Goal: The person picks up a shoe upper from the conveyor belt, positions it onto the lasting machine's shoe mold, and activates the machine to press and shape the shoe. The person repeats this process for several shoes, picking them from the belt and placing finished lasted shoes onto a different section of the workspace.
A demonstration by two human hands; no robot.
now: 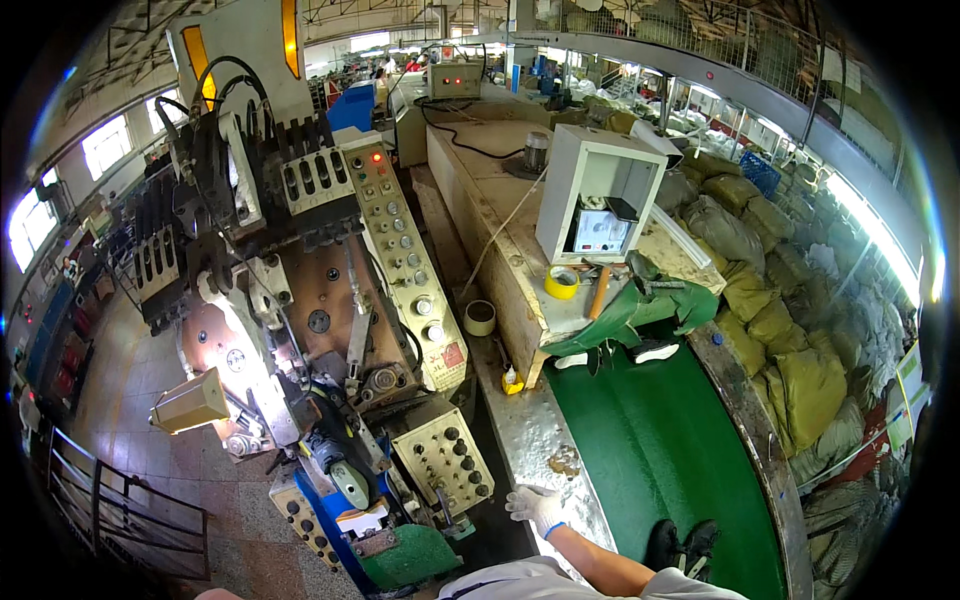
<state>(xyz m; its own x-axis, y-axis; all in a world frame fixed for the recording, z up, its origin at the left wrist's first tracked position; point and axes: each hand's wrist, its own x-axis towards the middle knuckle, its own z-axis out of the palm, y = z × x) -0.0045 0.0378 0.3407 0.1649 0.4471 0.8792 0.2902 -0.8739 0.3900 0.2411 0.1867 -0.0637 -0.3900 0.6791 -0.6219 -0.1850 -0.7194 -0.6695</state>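
Observation:
My right hand (pixel 537 506), in a white glove with a blue cuff, lies with fingers spread on the pale metal ledge (pixel 560 455) of the conveyor. It holds nothing. My left hand is out of the picture; only a sliver of skin shows at the lower left edge. To the left stands a large shoe-making machine (pixel 320 290). A dark shoe (pixel 325 445) with a grey-green part sits among its clamps. Right of my hand runs a green conveyor belt (pixel 650 450), carrying a pair of black shoes (pixel 682 546) near me.
More shoes (pixel 655 351) show under a green cloth flap (pixel 640 308) at the tunnel mouth. A tape roll (pixel 562 282), a hammer (pixel 600 292) and a white cabinet (pixel 600 190) stand on top. Control panels (pixel 442 455) flank the machine. Filled sacks (pixel 815 390) line the right.

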